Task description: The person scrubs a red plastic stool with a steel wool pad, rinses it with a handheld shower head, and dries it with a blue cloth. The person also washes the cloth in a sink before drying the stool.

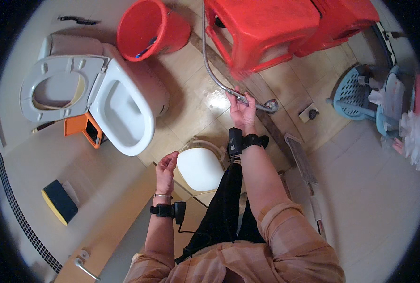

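My right hand (243, 111) is closed around the handle of a chrome handheld shower head (272, 105), palm turned up. From its handle a metal shower hose (207, 60) runs up to the top edge. Just beyond this hand stands a red plastic stool (266, 21). My left hand (166, 167) hovers with its fingers curled together, and I see nothing in them. Beside it is a low white-topped stool or bin (201, 169); which one I cannot tell. Up and left of that hand is a white toilet (144, 123) with its seat (29, 90) raised.
A red bucket (176, 32) with a blue-handled item sits past the toilet. A low floor ledge (275, 136) runs near my right hand. A floor drain (313, 114), a flat mop (302, 161) and a blue plastic basket (349, 93) lie right. An orange box (93, 131) hangs open beside the toilet.
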`<act>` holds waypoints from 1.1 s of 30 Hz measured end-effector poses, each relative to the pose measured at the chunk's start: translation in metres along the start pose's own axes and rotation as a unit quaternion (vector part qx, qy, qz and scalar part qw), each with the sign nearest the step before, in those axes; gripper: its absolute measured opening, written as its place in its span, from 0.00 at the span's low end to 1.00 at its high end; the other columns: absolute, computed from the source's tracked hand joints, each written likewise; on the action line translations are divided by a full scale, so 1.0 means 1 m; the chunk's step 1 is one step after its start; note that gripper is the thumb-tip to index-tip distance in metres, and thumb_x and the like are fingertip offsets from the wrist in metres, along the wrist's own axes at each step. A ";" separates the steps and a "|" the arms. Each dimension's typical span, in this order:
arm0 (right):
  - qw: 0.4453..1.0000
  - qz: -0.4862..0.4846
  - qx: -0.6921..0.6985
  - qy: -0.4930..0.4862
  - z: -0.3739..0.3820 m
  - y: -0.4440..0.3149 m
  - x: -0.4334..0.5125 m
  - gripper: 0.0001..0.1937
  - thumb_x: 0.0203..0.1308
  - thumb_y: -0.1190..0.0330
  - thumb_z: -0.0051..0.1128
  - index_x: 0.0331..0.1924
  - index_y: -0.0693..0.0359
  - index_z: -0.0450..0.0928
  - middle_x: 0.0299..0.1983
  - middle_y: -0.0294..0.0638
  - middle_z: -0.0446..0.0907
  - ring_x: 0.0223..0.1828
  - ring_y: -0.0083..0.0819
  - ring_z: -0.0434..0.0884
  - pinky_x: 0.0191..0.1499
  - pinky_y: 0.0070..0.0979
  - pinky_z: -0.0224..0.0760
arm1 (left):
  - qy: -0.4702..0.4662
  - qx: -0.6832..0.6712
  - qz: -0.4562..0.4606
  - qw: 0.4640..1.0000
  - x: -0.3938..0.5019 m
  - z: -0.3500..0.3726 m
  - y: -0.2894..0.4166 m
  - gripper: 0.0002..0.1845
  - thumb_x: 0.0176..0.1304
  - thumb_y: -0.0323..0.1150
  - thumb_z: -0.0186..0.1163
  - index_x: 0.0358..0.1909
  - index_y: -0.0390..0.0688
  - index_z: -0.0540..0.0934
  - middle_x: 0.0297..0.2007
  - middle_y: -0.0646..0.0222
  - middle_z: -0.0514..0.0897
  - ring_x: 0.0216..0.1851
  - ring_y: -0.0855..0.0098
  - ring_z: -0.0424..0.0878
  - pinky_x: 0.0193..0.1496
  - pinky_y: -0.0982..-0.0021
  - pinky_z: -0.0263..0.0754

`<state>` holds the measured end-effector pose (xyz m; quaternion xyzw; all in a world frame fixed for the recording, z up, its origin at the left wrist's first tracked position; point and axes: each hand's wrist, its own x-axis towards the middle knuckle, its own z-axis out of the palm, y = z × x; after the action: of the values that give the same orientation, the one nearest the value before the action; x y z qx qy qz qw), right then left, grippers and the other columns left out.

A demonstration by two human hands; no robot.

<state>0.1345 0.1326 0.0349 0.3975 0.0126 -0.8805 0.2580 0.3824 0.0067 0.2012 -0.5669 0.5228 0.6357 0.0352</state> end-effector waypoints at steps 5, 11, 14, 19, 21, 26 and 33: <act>0.999 0.000 -0.026 -0.040 0.008 0.021 -0.001 0.08 0.52 0.72 0.58 0.36 0.61 0.73 0.52 0.49 0.74 0.62 0.58 0.63 0.53 0.33 0.77 | -0.004 -0.010 0.017 1.000 -0.003 -0.011 -0.012 0.15 0.62 0.38 0.58 0.48 0.43 0.78 0.48 0.72 0.79 0.52 0.76 0.71 0.55 0.72 0.61; 0.993 0.070 0.019 -0.098 0.033 0.046 -0.001 0.07 0.53 0.73 0.58 0.36 0.61 0.75 0.54 0.46 0.73 0.65 0.55 0.58 0.54 0.32 0.76 | 0.010 -0.034 0.014 0.999 -0.013 -0.016 -0.015 0.16 0.62 0.39 0.58 0.48 0.42 0.78 0.46 0.73 0.80 0.49 0.78 0.73 0.53 0.75 0.62; 0.991 0.088 0.025 -0.093 0.050 0.056 0.001 0.07 0.53 0.74 0.58 0.36 0.62 0.75 0.54 0.46 0.74 0.65 0.55 0.59 0.55 0.32 0.75 | 0.013 -0.027 0.025 0.999 -0.018 -0.016 -0.014 0.17 0.62 0.40 0.59 0.49 0.41 0.78 0.45 0.72 0.81 0.48 0.78 0.73 0.51 0.76 0.63; 0.989 0.079 -0.015 -0.123 0.070 0.069 0.004 0.07 0.52 0.74 0.59 0.36 0.62 0.75 0.53 0.46 0.74 0.65 0.56 0.59 0.56 0.33 0.74 | 0.019 -0.031 0.030 0.999 -0.025 -0.019 -0.015 0.17 0.62 0.39 0.58 0.49 0.39 0.78 0.46 0.71 0.81 0.48 0.78 0.74 0.51 0.76 0.64; 0.987 0.085 -0.017 -0.136 0.075 0.074 0.005 0.07 0.52 0.74 0.59 0.35 0.62 0.75 0.53 0.46 0.75 0.65 0.57 0.59 0.57 0.33 0.74 | 0.017 -0.035 0.030 0.999 -0.026 -0.021 -0.017 0.17 0.63 0.39 0.58 0.49 0.40 0.78 0.46 0.71 0.81 0.49 0.77 0.74 0.51 0.76 0.64; 0.987 0.076 -0.029 -0.142 0.078 0.067 0.005 0.06 0.52 0.72 0.61 0.34 0.61 0.76 0.51 0.47 0.75 0.59 0.52 0.68 0.61 0.40 0.69 | 0.019 -0.049 0.030 0.998 -0.029 -0.021 -0.021 0.15 0.63 0.37 0.58 0.48 0.40 0.79 0.47 0.71 0.81 0.49 0.77 0.73 0.52 0.75 0.64; 0.989 0.004 -0.082 -0.124 0.064 -0.007 -0.007 0.08 0.51 0.73 0.59 0.36 0.62 0.76 0.51 0.48 0.76 0.58 0.46 0.71 0.64 0.41 0.63 | 0.007 -0.056 0.029 0.998 -0.029 -0.014 -0.019 0.15 0.62 0.37 0.58 0.48 0.40 0.79 0.47 0.71 0.81 0.49 0.77 0.73 0.53 0.75 0.64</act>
<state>0.0902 0.1274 0.0820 0.2632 0.0515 -0.9177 0.2931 0.4148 0.0215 0.2139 -0.5571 0.5026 0.6609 -0.0184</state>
